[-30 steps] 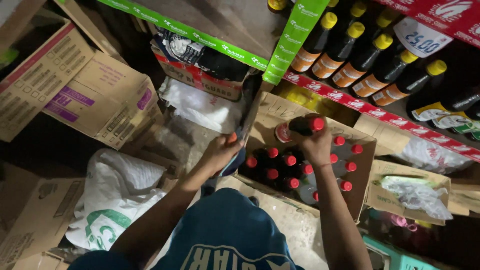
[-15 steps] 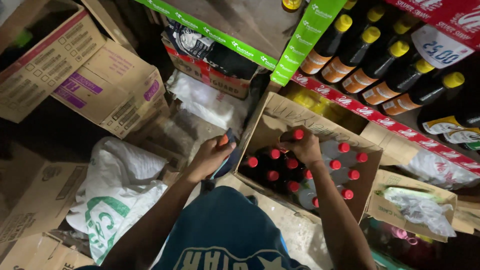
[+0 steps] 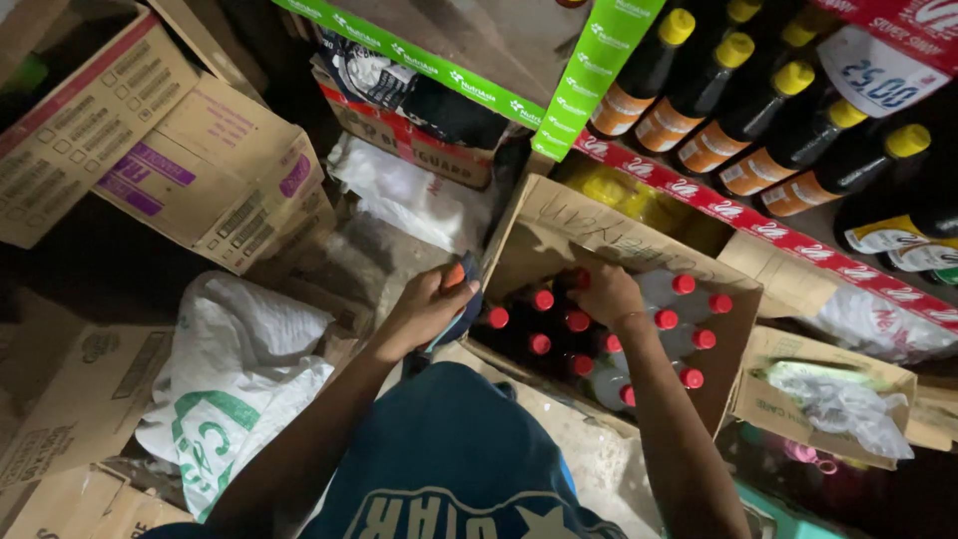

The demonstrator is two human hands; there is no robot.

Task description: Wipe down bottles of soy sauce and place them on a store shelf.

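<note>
The right hand (image 3: 604, 294) is down inside an open cardboard box (image 3: 559, 225) of dark bottles with red caps (image 3: 544, 299), its fingers curled over the top of 1 bottle at the box's upper left part; the cap under the hand is mostly hidden, so how tightly the fingers close on it cannot be told. About 10 more red caps show around and beside that hand, standing upright in rows.

The left hand (image 3: 424, 309) is closed around a small dark blue cloth or pouch (image 3: 467, 299) with an orange bit showing at the thumb, held just at the box's near left wall.

Left of the arm lies a white woven sack (image 3: 239, 369) with green print, touching flattened cardboard cartons (image 3: 200, 165). Above the box, a shelf edged with a green strip (image 3: 479, 85) and a red strip (image 3: 758, 225) carries dark sauce bottles with yellow caps (image 3: 738, 110) (lying tilted in this view). The person's blue shirt (image 3: 449, 449) fills the bottom.
</note>
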